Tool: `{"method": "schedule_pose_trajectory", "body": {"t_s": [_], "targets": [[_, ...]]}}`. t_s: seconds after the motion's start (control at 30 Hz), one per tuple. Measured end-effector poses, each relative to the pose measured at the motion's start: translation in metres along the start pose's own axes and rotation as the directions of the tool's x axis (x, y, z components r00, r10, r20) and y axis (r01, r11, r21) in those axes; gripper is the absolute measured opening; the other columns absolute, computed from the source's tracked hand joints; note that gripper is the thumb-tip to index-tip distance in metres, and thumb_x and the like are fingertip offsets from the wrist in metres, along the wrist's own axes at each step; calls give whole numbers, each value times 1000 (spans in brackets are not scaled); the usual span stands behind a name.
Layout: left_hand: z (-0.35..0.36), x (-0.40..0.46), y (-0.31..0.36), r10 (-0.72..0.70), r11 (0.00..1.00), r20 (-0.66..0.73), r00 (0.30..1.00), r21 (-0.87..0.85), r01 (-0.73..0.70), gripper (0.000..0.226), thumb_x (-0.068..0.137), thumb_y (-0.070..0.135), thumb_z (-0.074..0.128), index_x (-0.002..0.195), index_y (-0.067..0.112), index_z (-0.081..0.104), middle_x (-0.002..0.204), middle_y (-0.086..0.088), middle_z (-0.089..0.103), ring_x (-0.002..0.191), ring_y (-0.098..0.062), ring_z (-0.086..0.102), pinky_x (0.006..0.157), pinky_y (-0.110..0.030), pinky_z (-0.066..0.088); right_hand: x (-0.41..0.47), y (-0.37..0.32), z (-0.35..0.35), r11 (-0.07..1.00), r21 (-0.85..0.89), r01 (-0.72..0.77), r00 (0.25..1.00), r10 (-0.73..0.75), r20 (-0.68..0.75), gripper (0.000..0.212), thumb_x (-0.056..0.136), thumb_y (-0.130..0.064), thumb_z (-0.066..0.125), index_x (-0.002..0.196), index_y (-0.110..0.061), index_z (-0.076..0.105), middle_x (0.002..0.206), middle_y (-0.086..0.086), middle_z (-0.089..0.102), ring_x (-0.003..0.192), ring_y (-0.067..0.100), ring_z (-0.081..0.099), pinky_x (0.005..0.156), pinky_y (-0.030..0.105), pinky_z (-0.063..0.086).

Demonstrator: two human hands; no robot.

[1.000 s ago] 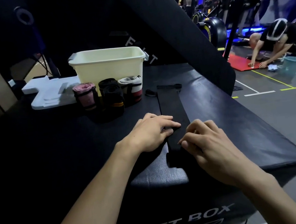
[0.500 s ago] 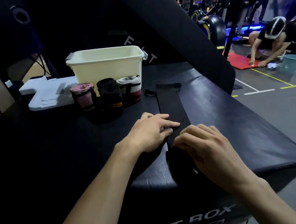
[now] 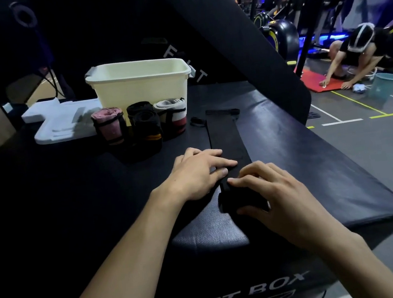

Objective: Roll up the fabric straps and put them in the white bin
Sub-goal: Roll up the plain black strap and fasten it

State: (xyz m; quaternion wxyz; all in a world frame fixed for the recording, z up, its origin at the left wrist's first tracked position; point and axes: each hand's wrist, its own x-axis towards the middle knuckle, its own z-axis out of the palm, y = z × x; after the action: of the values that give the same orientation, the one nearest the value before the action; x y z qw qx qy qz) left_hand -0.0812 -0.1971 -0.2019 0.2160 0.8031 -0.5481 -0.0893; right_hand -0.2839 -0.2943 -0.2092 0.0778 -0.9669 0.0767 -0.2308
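Both hands are working the black strap (image 3: 225, 140) lying flat on the soft box (image 3: 289, 141): left hand (image 3: 198, 173) pressing with straight fingers, right hand (image 3: 271, 194) curling around its rolled near end. White bin (image 3: 141, 86), far left; contents not visible. Three rolled straps (image 3: 142, 123) are standing just before it.

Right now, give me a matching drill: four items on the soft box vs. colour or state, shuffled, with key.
Column one:
1. bin
2. leftmost rolled strap
3. flat strap
4. foam piece

Column two:
A. black, lying stretched out, near end under both hands
B. cream-white, open top
C. pink, rolled, standing
D. white, flat, left of the bin

Pairs: 1-B, 2-C, 3-A, 4-D
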Motion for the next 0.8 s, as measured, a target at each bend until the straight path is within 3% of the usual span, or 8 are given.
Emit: {"method": "schedule_pose_trajectory", "body": {"t_s": [0.2,0.37,0.5,0.67,0.8], "targets": [[0,-3,-1,4,1000,-20,1000,-18,-5,29,103,48,53,128,62,59,152,28,42,137,-12,28,111,-32,14,5,2,-4,1000,-11,16,1000,-16,12,48,80,-33,76,128,-31,65,117,-13,63,99,17,63,76,35,49],[-11,-15,0,60,997,-1,998,-50,-60,24,89,59,69,112,58,70,132,30,53,123,-9,36,108,-35,21,-2,-9,-20,998,56,4,997,-9,80,46,88,-44,71,131,-46,55,115,-25,66,96,-1,57,84,28,41],[-15,-22,4,104,993,6,995,-63,-103,28,79,64,76,106,55,74,118,29,56,111,-5,37,102,-33,26,-13,-15,-25,996,74,-50,993,42,106,35,84,-55,65,115,-47,48,88,-44,55,94,-1,48,76,14,35],[-18,-19,5,104,991,26,994,-82,-101,22,85,53,76,107,52,75,120,26,56,116,-7,38,105,-37,26,-1,-15,-29,992,108,-65,989,49,143,21,92,-47,66,108,-35,58,79,-21,66,72,10,60,66,34,49],[-19,-18,3,109,991,53,993,-81,-104,21,90,46,74,110,53,74,123,27,55,115,-6,37,104,-35,24,-1,-18,-23,997,53,-58,993,53,102,22,95,-51,54,110,-37,61,83,-27,58,83,8,60,74,34,45]]}}
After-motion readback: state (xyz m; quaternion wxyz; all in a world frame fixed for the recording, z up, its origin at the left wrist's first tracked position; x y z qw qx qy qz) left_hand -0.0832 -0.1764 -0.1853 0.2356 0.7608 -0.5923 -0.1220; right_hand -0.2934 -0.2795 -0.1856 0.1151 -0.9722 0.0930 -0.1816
